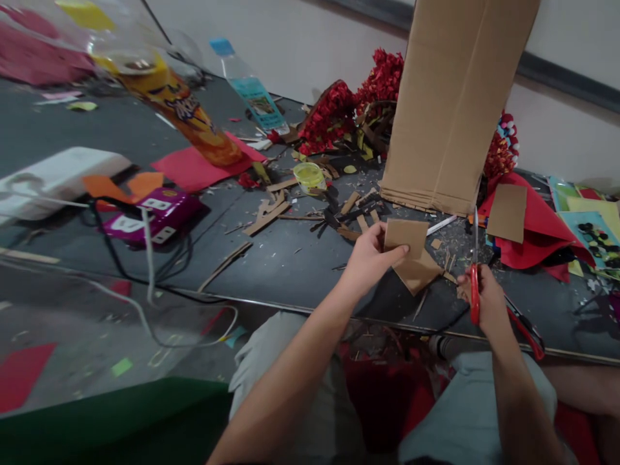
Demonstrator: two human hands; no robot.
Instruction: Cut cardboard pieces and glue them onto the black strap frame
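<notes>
In my left hand is a small rectangle of brown cardboard, gripped between thumb and fingers above the dark table. Just under it lies another cardboard piece, its corner pointing toward me. My right hand is wrapped round the red handles of a pair of scissors. The blades point up and away, apart from the cardboard, and look closed together. A second tool with red and black handles lies at the table edge beside my right wrist.
A tall cardboard panel stands behind my hands. Cardboard scraps and a small yellow tub lie left of them. Farther left are an orange bottle, a purple packet and a white power strip with cables. Red sheets lie right.
</notes>
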